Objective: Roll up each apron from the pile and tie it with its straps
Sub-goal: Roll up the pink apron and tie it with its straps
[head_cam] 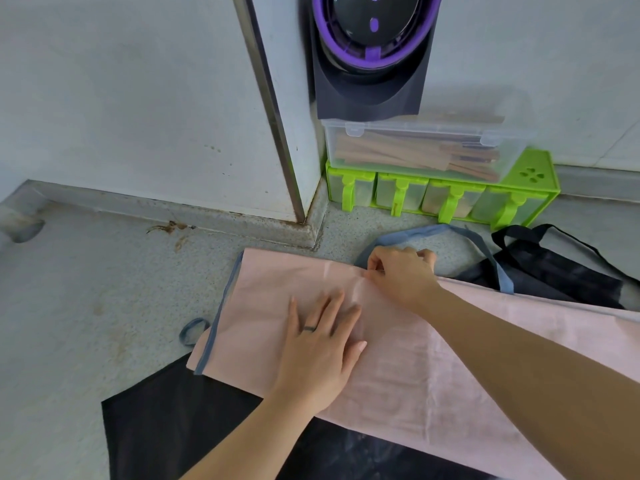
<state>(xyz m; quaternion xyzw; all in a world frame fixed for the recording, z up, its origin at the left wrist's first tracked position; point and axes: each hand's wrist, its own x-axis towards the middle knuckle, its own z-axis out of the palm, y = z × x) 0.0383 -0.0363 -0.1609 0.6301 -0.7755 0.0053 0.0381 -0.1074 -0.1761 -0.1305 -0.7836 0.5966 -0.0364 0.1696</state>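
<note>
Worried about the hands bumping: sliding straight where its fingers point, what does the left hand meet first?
Probably the right hand, which pinches the pink apron just ahead of the left hand.

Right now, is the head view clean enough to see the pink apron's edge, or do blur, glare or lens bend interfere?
Head view: soft, even light, with faint shadows under the left hand and right hand. The pink apron reads sharp at its far edge, with no harsh glare. Wide-angle bend tilts the metal wall strip, and the clear box looks slightly smeared.
</note>
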